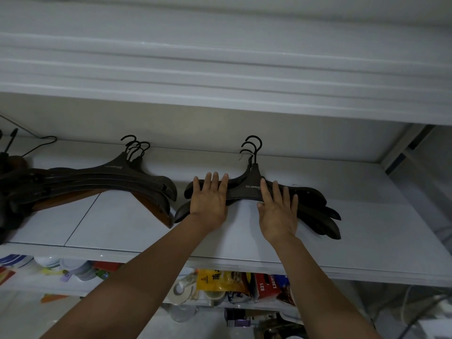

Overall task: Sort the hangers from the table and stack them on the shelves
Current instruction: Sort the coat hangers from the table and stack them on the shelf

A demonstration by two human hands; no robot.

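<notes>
A stack of black hangers (252, 187) lies flat on the white shelf (367, 228), hooks pointing to the back wall. My left hand (209, 199) presses flat on the stack's left arm with straight fingers. Across the right arm of the same stack my right hand (278, 209) lies flat, fingers spread. A second pile of black and brown hangers (105, 184) sits to the left on the same shelf, untouched.
Another shelf board (220, 94) hangs low overhead. At the far left are dark objects and a cable (41, 140). The lower shelf holds packets, tape rolls (179, 289) and boxes (266, 287). A metal upright (401, 148) bounds the shelf on the right.
</notes>
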